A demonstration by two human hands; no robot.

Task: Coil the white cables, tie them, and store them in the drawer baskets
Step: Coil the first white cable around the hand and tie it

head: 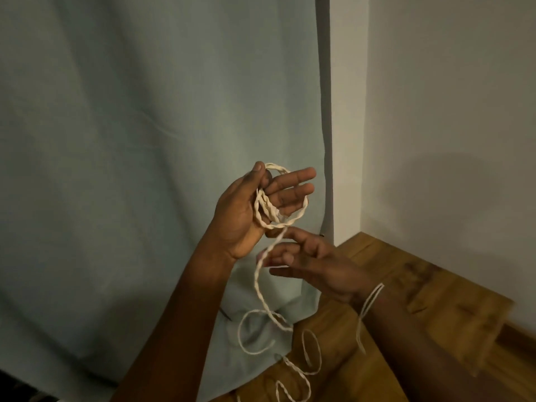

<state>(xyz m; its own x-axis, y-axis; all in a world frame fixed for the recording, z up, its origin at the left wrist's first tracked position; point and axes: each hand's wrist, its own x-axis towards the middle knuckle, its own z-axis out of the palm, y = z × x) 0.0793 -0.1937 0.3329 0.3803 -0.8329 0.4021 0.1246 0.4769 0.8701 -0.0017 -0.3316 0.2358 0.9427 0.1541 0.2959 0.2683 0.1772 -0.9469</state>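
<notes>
My left hand (255, 207) is raised palm up and holds a small coil of twisted white cable (269, 210) looped around its fingers, pinned by the thumb. From the coil the loose cable runs down past my right hand (313, 262), whose fingers pinch or guide the strand just below the coil. The cable's tail (261, 303) hangs in curls down to the wooden floor (391, 329). A thin white string (369, 303) is looped around my right wrist, its ends dangling.
A pale blue-grey curtain (145, 169) fills the left and centre, reaching the floor. A white wall corner (348, 140) stands to the right of it. No drawer or basket is in view.
</notes>
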